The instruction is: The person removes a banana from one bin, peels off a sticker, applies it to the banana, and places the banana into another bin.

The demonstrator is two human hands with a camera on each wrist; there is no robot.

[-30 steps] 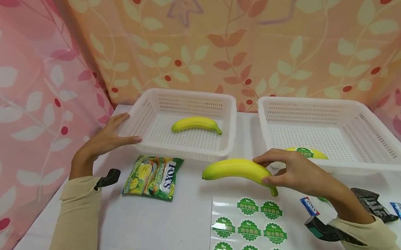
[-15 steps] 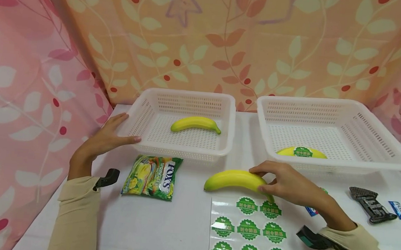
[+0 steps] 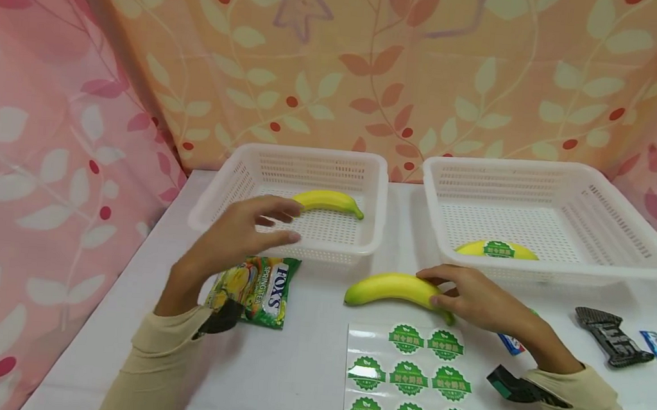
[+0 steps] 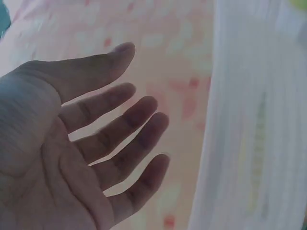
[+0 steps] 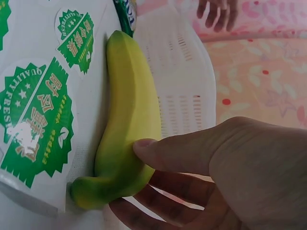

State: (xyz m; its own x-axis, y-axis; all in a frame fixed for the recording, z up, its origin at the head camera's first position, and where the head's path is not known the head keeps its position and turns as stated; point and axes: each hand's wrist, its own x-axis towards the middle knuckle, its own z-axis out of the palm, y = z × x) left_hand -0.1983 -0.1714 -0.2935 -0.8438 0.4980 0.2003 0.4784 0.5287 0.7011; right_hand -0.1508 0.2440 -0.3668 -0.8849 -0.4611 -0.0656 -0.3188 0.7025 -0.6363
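A yellow banana (image 3: 385,288) with green ends lies on the white table just behind a sheet of green stickers (image 3: 409,385). My right hand (image 3: 472,297) grips its stem end; in the right wrist view the thumb (image 5: 172,151) presses one side and the fingers curl under the other. My left hand (image 3: 239,233) hovers over the front of the left basket (image 3: 325,251) with fingers relaxed and nothing in them. Inside that basket is a second banana (image 3: 331,201), partly behind the left fingertips. In the right basket (image 3: 561,268) lies a banana bearing a green sticker (image 3: 499,249).
Below my left hand is a green Fox's candy bag (image 3: 275,291), partly covered by the wrist. On the right lie a black wrapper (image 3: 613,337) and a small blue-and-white wrapped sweet (image 3: 656,346). Another blue wrapper (image 3: 511,343) is partly under my right forearm. Patterned cloth hangs behind.
The banana in my right hand has come down onto the table near the sticker sheet. My left hand has left the left basket's side and moved right, over its front.
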